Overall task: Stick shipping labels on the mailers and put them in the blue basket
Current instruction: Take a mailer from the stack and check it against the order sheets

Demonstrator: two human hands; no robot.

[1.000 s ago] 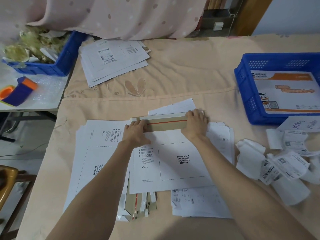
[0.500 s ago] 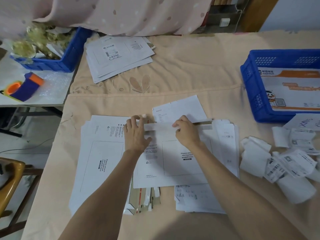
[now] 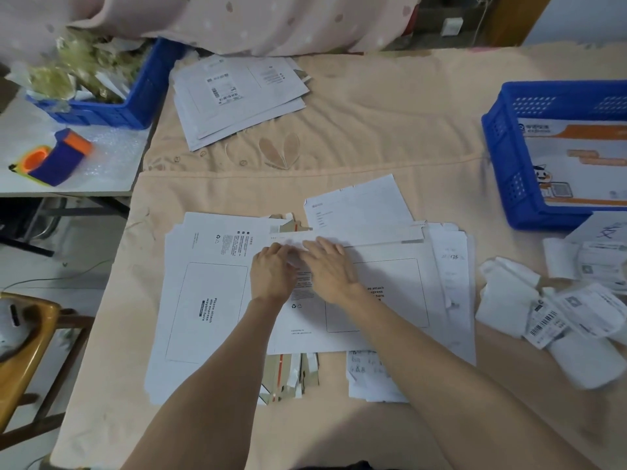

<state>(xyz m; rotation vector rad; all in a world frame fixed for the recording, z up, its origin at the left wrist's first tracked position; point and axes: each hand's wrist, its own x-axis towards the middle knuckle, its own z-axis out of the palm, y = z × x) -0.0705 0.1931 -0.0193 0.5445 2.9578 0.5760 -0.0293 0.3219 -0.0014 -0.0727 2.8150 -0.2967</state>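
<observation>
A white cardboard mailer [image 3: 380, 300] with a printed waybill box lies on top of a spread of flat mailers [image 3: 203, 300] in the middle of the cloth-covered table. Its top flap [image 3: 373, 236] is folded down. My left hand [image 3: 271, 271] and my right hand [image 3: 330, 266] lie close together on the flap's left end, fingers fairly flat and pressing on it. The blue basket [image 3: 502, 171] stands at the right edge with an orange-and-white mailer [image 3: 576, 157] inside. Loose shipping labels [image 3: 549, 317] are piled to the right of the mailers.
Labelled mailers [image 3: 237, 93] are stacked at the back left. A second blue basket [image 3: 135, 103] with yellowish packing and a tape dispenser [image 3: 57, 157] sit on a side table at left. A wooden chair [image 3: 27, 334] stands below it. Cardboard scraps [image 3: 288, 374] lie by the front edge.
The brown flap with the red strip was folded down onto the mailer. My right hand slid left along it until it met my left hand.
</observation>
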